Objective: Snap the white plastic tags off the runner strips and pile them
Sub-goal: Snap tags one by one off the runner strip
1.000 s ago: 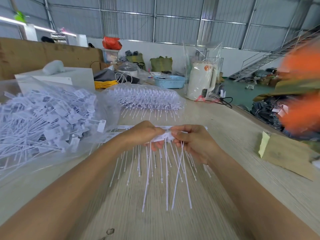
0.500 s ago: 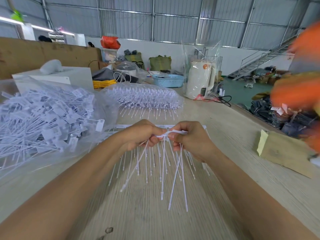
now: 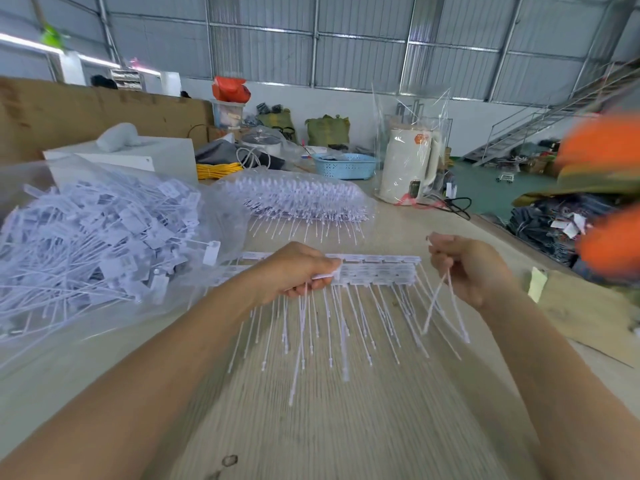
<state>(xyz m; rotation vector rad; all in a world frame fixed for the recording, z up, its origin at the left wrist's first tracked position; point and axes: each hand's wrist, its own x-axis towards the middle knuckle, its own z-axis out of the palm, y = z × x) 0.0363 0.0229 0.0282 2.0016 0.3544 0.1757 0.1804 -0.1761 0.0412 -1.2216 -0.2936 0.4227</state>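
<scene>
White plastic tags (image 3: 446,306) dangle by their thin tails from the right hand (image 3: 467,268), whose fingers pinch them clear of the strip. The left hand (image 3: 294,271) grips the near end of a runner strip (image 3: 374,271) lying across the middle of the worktop (image 3: 346,427), its remaining tails fanned toward the person. Bare wood-grain surface stretches between the forearms. Left of the strip, a clear plastic bag (image 3: 221,216) holds a heap of loose tags (image 3: 93,244); behind it lies a wrapped stack of unbroken strips (image 3: 301,199). Farther back stand a cream kettle (image 3: 408,164) and a blue basket (image 3: 346,166) under corrugated metal walls.
</scene>
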